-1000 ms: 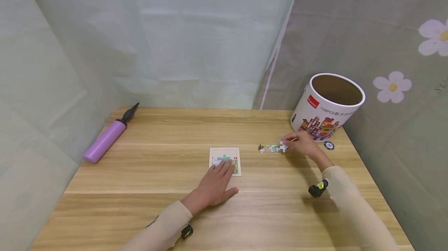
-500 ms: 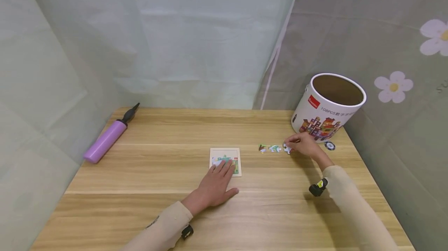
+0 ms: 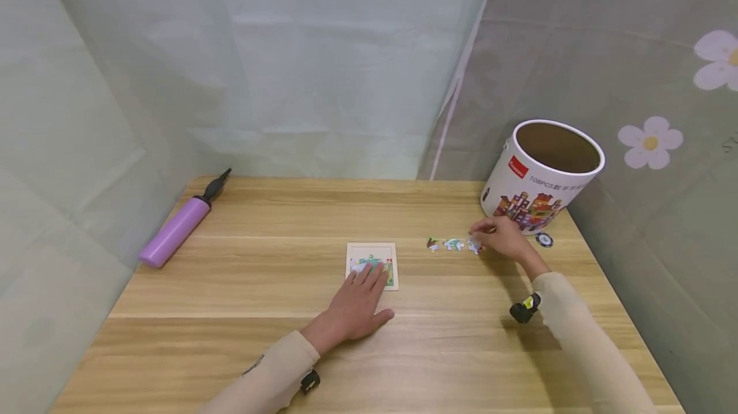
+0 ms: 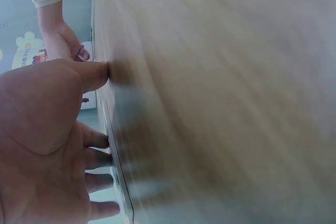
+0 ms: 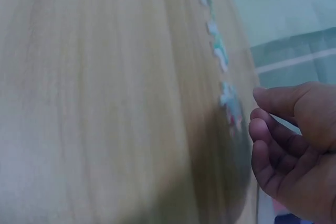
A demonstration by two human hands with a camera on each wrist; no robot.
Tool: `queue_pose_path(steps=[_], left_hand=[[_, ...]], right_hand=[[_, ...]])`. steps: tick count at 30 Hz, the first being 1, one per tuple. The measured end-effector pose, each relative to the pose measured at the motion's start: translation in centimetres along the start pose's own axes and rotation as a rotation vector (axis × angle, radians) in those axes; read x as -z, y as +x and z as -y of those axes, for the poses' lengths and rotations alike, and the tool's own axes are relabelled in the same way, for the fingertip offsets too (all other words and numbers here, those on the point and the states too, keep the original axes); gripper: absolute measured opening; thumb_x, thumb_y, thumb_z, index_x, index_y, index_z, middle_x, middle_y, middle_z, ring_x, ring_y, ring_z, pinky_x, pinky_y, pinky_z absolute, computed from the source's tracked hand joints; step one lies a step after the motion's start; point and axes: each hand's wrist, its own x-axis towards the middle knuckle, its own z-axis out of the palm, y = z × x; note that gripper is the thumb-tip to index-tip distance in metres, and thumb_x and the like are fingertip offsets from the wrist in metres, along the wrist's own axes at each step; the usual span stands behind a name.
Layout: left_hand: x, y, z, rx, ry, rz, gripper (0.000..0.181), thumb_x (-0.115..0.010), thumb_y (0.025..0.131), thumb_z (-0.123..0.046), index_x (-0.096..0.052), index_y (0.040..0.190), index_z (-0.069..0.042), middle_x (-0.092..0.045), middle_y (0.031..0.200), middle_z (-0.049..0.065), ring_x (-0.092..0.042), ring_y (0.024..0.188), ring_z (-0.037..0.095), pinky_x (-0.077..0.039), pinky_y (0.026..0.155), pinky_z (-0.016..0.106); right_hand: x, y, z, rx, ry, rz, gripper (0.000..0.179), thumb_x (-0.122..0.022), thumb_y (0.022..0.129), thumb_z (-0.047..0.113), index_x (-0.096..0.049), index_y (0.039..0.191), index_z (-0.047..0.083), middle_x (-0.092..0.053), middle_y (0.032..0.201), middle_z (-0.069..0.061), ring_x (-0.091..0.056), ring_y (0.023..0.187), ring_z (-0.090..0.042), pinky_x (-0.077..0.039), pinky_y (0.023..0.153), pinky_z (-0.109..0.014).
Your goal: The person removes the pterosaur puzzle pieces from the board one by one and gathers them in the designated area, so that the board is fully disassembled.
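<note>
My left hand point(image 3: 357, 308) lies palm down over a small square puzzle board point(image 3: 371, 248) with a pale wooden frame. Its straight fingers rest on the printed pieces in the board's lower part and cover some of them. Farther right, three loose jigsaw pieces sit in a row on the table: a brown and green one point(image 3: 433, 245), a white and green one point(image 3: 453, 244), and a pale blue one point(image 3: 474, 245) with red at its edge. My right hand point(image 5: 294, 135) hovers just over the pale blue piece, fingers loosely bent, thumb and fingertips apart from it, holding nothing.
A white printed bucket point(image 3: 539, 177) stands at the back right corner, close behind my right hand. A dark round chip point(image 3: 544, 240) lies at its foot. At the far left is a purple hand pump point(image 3: 175, 233). Cloth curtains point(image 3: 323, 81) hang behind the wooden table point(image 3: 259, 298).
My right hand has brought the pale blue piece slightly right, set it down at the row's right end and let go. The left hand has stayed on the board.
</note>
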Motion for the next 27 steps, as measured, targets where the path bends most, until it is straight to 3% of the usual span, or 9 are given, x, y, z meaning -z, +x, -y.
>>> queue_pose_path(steps=[6, 11, 14, 19, 27], left_hand=[[0.0, 0.0, -0.3, 0.013, 0.017, -0.012, 0.073, -0.05, 0.104, -0.05, -0.036, 0.157, -0.001, -0.028, 0.166, 0.018, -0.025, 0.154, 0.035, -0.028, 0.119, 0.056], [0.0, 0.0, -0.6, 0.018, 0.045, -0.033, 0.072, -0.052, 0.103, -0.05, -0.041, 0.154, -0.001, -0.039, 0.158, 0.018, -0.038, 0.144, 0.034, -0.035, 0.114, 0.05], [0.1, 0.0, -0.9, 0.023, 0.063, -0.014, 0.073, -0.052, 0.103, -0.05, -0.04, 0.154, 0.0, -0.041, 0.157, 0.018, -0.041, 0.142, 0.034, -0.037, 0.115, 0.048], [0.6, -0.7, -1.9, 0.027, 0.089, 0.057, 0.08, -0.05, 0.103, -0.054, -0.034, 0.156, 0.004, -0.03, 0.164, 0.021, -0.032, 0.151, 0.037, -0.032, 0.12, 0.047], [0.4, -1.3, -2.3, 0.015, 0.085, 0.042, 0.087, -0.049, 0.102, -0.059, -0.033, 0.155, 0.008, -0.028, 0.164, 0.025, -0.027, 0.152, 0.039, -0.029, 0.121, 0.05]], right_hand=[[-0.4, 0.2, 2.5, 0.068, -0.013, 0.0, 0.02, -0.073, 0.094, 0.013, -0.077, 0.109, 0.0, -0.076, 0.102, -0.015, -0.068, 0.088, -0.025, -0.053, 0.073, -0.033], [-1.8, 0.4, 5.3, 0.124, 0.032, 0.041, 0.019, -0.071, 0.095, 0.011, -0.076, 0.11, 0.001, -0.075, 0.101, -0.011, -0.068, 0.089, -0.022, -0.054, 0.078, -0.036], [-2.9, 0.7, 6.8, 0.166, 0.043, 0.056, 0.018, -0.072, 0.095, 0.01, -0.077, 0.109, 0.001, -0.075, 0.098, -0.009, -0.068, 0.087, -0.02, -0.055, 0.079, -0.036], [-4.7, 1.4, 8.8, 0.21, 0.065, 0.105, 0.017, -0.071, 0.096, 0.012, -0.077, 0.109, 0.002, -0.075, 0.097, -0.006, -0.068, 0.087, -0.018, -0.056, 0.08, -0.036], [-7.7, 2.9, 11.8, 0.276, 0.088, 0.192, 0.019, -0.071, 0.097, 0.014, -0.077, 0.112, 0.005, -0.075, 0.099, -0.003, -0.068, 0.091, -0.016, -0.056, 0.084, -0.037]])
